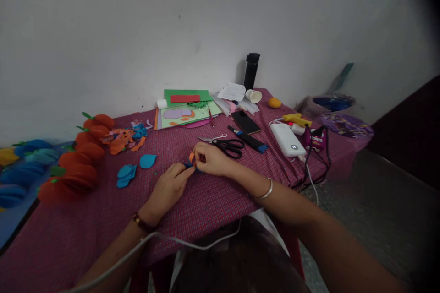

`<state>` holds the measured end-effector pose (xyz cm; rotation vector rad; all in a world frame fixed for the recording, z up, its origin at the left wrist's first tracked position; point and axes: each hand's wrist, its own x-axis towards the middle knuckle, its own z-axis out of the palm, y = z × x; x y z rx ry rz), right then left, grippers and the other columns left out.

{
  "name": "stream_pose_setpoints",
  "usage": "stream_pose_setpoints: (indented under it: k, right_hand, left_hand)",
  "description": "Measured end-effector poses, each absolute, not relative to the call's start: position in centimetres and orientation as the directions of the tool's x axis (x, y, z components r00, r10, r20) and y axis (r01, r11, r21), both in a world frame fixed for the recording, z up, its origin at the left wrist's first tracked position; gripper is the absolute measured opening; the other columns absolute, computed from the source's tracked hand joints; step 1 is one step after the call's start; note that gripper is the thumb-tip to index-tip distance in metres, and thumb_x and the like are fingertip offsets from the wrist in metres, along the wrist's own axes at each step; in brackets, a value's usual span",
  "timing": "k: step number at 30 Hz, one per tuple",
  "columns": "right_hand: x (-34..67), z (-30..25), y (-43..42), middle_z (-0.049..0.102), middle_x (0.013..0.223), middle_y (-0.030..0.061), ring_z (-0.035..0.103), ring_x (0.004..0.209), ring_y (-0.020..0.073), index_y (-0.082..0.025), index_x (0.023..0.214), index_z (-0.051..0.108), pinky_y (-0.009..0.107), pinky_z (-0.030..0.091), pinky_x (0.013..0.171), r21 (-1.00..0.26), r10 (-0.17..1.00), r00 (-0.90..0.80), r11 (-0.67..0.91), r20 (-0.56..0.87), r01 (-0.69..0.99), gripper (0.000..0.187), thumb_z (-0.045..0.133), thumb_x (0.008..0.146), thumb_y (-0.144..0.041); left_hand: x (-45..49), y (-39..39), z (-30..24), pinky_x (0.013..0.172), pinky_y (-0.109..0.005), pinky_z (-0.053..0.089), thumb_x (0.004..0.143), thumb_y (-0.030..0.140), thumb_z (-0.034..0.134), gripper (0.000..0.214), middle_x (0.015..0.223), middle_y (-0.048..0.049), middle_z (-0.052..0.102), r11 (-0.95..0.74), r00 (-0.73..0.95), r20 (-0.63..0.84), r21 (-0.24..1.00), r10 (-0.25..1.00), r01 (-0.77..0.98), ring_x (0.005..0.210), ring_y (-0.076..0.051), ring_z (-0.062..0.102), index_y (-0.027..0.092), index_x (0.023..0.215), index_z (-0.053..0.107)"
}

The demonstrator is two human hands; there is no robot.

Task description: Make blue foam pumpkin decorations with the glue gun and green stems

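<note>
At the middle of the table's near side, both hands meet over a small dark blue piece [187, 165], mostly hidden by fingers. My left hand [168, 187] presses its thumb and fingertips on that blue piece. My right hand [213, 160] is closed in a pinch beside a small orange piece [191, 157], which shows at its fingertips. Just beyond the right hand lie black-handled scissors [231, 146]. Left of the hands are a blue petal-shaped cutout [147, 161] and a small stack of similar blue cutouts [126, 174].
Orange layered pumpkin shapes [77, 176] line the left side, near coloured scraps [125, 139]. Foam sheets [189, 114], a phone [245, 122] and a black bottle [251, 71] stand farther back. A white power bank [288, 139] and yellow glue gun [298, 119] are right; a white cable crosses my lap.
</note>
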<state>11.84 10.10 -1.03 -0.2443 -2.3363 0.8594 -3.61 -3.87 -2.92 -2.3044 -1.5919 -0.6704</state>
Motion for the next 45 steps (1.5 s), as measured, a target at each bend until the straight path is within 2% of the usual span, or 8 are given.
stream_pose_setpoints:
  k: [9, 16, 19, 23, 27, 31, 39, 45]
  right_hand:
    - [12.9, 0.2, 10.9, 0.057, 0.105, 0.007, 0.053, 0.11, 0.021, -0.017, 0.081, 0.059, 0.037, 0.042, 0.096, -0.642, 0.202, -0.83, 0.734, 0.519, -0.222, 0.014, 0.068, 0.072, -0.012]
    - [12.7, -0.1, 11.0, 0.058, 0.099, 0.006, 0.058, 0.099, 0.0172, -0.015, 0.069, 0.061, 0.034, 0.046, 0.088, -0.766, 0.332, -0.829, 0.621, 0.451, -0.167, 0.013, 0.064, 0.081, -0.012]
    - [12.5, -0.2, 11.0, 0.058, 0.095, 0.0053, 0.058, 0.096, 0.0164, -0.015, 0.066, 0.06, 0.031, 0.048, 0.083, -0.812, 0.356, -0.841, 0.563, 0.408, -0.156, 0.015, 0.063, 0.08, -0.01]
    - [12.4, -0.4, 10.8, 0.057, 0.101, 0.0054, 0.059, 0.077, 0.0109, -0.013, 0.067, 0.058, 0.027, 0.051, 0.07, -0.896, 0.374, -0.872, 0.418, 0.316, -0.146, 0.014, 0.061, 0.08, -0.011]
    - [12.2, -0.6, 10.5, 0.056, 0.098, 0.0046, 0.057, 0.069, 0.0085, -0.013, 0.069, 0.058, 0.026, 0.051, 0.067, -0.917, 0.33, -0.899, 0.366, 0.288, -0.159, 0.012, 0.059, 0.082, -0.012]
    - [12.1, -0.7, 10.5, 0.057, 0.091, 0.0029, 0.057, 0.075, 0.0099, -0.014, 0.071, 0.059, 0.024, 0.049, 0.071, -0.89, 0.315, -0.896, 0.426, 0.312, -0.161, 0.011, 0.059, 0.082, -0.011]
    - [11.9, -1.0, 10.2, 0.056, 0.075, -0.0022, 0.054, 0.065, 0.0089, -0.015, 0.076, 0.056, 0.021, 0.044, 0.062, -0.893, 0.362, -0.89, 0.44, 0.275, -0.097, 0.006, 0.057, 0.08, -0.01]
    - [11.7, -1.3, 9.9, 0.054, 0.062, -0.0054, 0.052, 0.057, 0.008, -0.016, 0.071, 0.053, 0.019, 0.04, 0.056, -0.912, 0.386, -0.891, 0.404, 0.238, -0.069, 0.011, 0.054, 0.078, -0.007]
  left_hand:
    - [-2.9, -4.5, -2.3, 0.071, -0.036, 0.052, 0.089, 0.007, 0.046, 0.035, 0.094, -0.0095, 0.061, -0.373, 0.431, 0.383, -0.22, 0.817, 0.902, 0.082, -0.022, 0.053, 0.013, 0.122, 0.057]
    - [-2.6, -4.6, -2.1, 0.076, -0.036, 0.051, 0.089, 0.006, 0.047, 0.039, 0.099, -0.0094, 0.064, -0.397, 0.456, 0.386, -0.226, 0.802, 0.89, 0.087, -0.022, 0.056, 0.014, 0.126, 0.054]
    - [-2.4, -4.7, -1.7, 0.072, -0.031, 0.05, 0.089, 0.013, 0.053, 0.027, 0.09, -0.0063, 0.064, -0.418, 0.386, 0.52, -0.061, 0.762, 0.907, 0.081, -0.019, 0.058, 0.015, 0.116, 0.057]
    - [-2.7, -4.5, -1.3, 0.07, -0.027, 0.048, 0.09, 0.02, 0.054, 0.009, 0.083, -0.0031, 0.061, -0.314, 0.024, 0.648, 0.337, 0.762, 0.887, 0.078, -0.015, 0.058, 0.017, 0.095, 0.06]
    - [-3.3, -3.5, -1.2, 0.075, -0.03, 0.051, 0.092, 0.023, 0.048, 0.017, 0.105, -0.0069, 0.063, -0.234, -0.208, 0.557, 0.618, 0.804, 0.75, 0.092, -0.017, 0.061, 0.018, 0.102, 0.061]
    - [-3.6, -2.5, -1.7, 0.071, -0.03, 0.054, 0.088, 0.021, 0.052, 0.018, 0.096, -0.0057, 0.066, -0.246, -0.195, 0.424, 0.779, 0.884, 0.578, 0.083, -0.016, 0.064, 0.018, 0.103, 0.063]
    - [-3.5, -2.9, -1.6, 0.062, -0.024, 0.049, 0.081, 0.012, 0.059, 0.006, 0.092, -0.0048, 0.061, -0.313, -0.051, 0.554, 0.542, 0.831, 0.78, 0.079, -0.014, 0.06, 0.018, 0.081, 0.062]
    - [-3.5, -3.6, -1.4, 0.069, -0.025, 0.048, 0.088, 0.012, 0.052, 0.011, 0.087, -0.0032, 0.061, -0.325, 0.124, 0.534, 0.302, 0.837, 0.896, 0.081, -0.014, 0.06, 0.018, 0.088, 0.061]
